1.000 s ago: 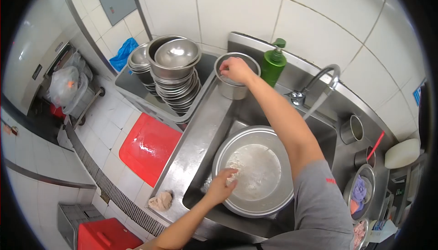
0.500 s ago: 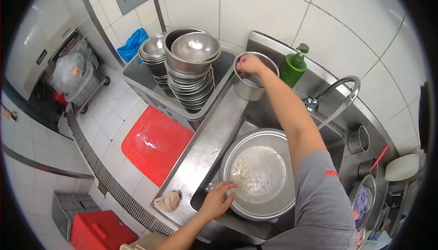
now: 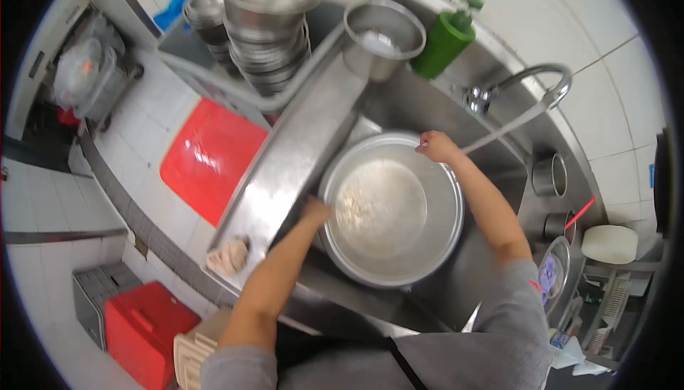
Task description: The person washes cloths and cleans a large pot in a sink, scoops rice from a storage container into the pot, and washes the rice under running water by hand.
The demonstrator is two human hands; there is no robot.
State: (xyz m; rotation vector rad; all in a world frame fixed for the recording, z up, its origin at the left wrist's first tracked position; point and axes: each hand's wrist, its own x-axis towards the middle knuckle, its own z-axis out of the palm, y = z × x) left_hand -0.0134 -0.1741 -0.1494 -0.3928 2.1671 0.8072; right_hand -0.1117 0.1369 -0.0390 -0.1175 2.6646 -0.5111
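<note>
A wide, round metal basin (image 3: 427,244) stands in the sink, with cloudy water and pale bits on its bottom. At its far right rim is my right hand (image 3: 437,146), fingers curled over the edge and gripping it. My left hand (image 3: 313,213) is against the basin's left rim; its fingers are smeared by motion and partly hidden. From the curved faucet (image 3: 531,73) a stream of water runs down behind my right hand. On the sink's far left corner stands a deep steel pot (image 3: 381,52) with something whitish inside.
A green pump bottle (image 3: 443,44) stands beside the steel pot. Stacked metal bowls (image 3: 274,55) fill a grey tub at the far left. A crumpled cloth (image 3: 228,256) lies on the sink ledge (image 3: 285,158). Small pots (image 3: 548,175) line the right side.
My right hand has left the steel pot and come down to the basin's rim. My left hand has moved up along the basin's left side. The camera view has shifted.
</note>
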